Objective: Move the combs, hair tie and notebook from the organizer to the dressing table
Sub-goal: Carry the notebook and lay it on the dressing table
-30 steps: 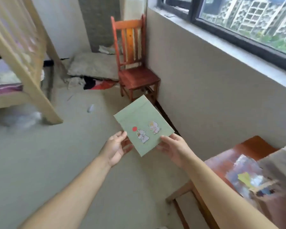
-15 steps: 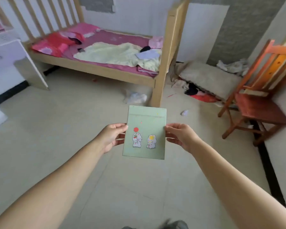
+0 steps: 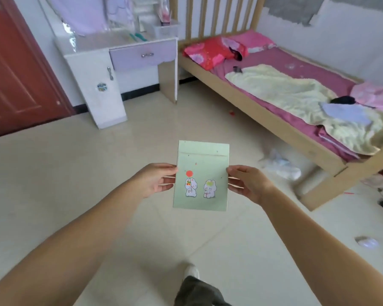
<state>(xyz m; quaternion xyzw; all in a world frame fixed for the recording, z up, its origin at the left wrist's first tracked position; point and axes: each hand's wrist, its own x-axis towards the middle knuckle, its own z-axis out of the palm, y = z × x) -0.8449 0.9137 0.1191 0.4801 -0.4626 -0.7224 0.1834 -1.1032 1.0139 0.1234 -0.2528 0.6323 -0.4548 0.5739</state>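
A pale green notebook (image 3: 205, 164) with two cartoon rabbits and a red dot on its cover is held flat in front of me, above the floor. My left hand (image 3: 156, 182) pinches its left edge and my right hand (image 3: 247, 184) pinches its right edge. The white and lilac dressing table (image 3: 142, 55) stands far ahead at the upper left, against the wall. Two green combs (image 3: 137, 36) lie on its top. The organizer is not in view.
A red door (image 3: 16, 69) is at the far left. A wooden bed (image 3: 292, 129) with pink bedding and a cream blanket fills the right. A crumpled plastic bag (image 3: 279, 165) lies near the bed foot. Open tiled floor separates me from the dressing table. My shoe (image 3: 191, 271) shows below.
The view has swung left from the red chair and window wall, past the bed, to the dressing table and door. The notebook stays held in both hands and is now squared up.
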